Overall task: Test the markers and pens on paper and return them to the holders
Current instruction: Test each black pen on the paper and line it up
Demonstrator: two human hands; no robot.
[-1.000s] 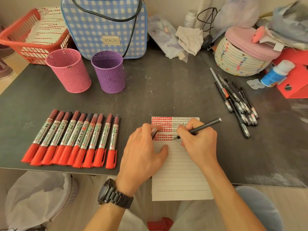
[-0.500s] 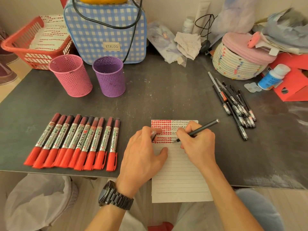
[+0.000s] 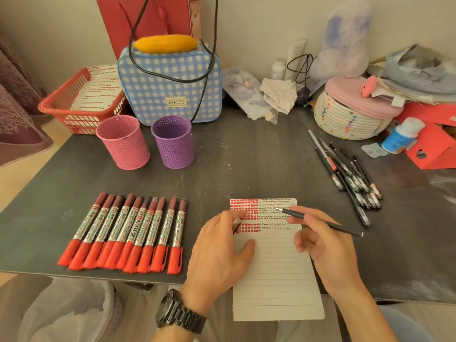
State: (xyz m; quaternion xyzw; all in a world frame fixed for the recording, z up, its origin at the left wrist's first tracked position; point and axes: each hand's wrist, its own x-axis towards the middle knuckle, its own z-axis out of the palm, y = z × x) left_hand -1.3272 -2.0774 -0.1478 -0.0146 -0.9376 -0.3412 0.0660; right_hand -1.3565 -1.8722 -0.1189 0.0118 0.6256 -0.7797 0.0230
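Note:
A lined sheet of paper (image 3: 276, 280) lies at the table's front edge, its top rows filled with red and black test marks. My right hand (image 3: 323, 245) holds a black pen (image 3: 320, 224), whose tip hovers over the marked rows and points up-left. My left hand (image 3: 219, 248) rests on the paper's left side and pinches a small grey pen cap (image 3: 236, 224). Several red markers (image 3: 123, 233) lie in a row to the left. Right of the paper lies a pile of several black pens (image 3: 350, 174). The pink holder (image 3: 123, 141) and the purple holder (image 3: 172, 141) stand behind the markers.
At the back are a red basket (image 3: 81, 99) with used sheets, a blue checked bag (image 3: 170, 87), a rope basket with a pink lid (image 3: 350, 119), a small bottle (image 3: 402, 137) and a red box (image 3: 429, 149). A lined bin (image 3: 69, 312) stands below the table's left front.
My right hand has lifted off the marks and swung the pen round, so its back end now points right and down. The left hand has stayed put.

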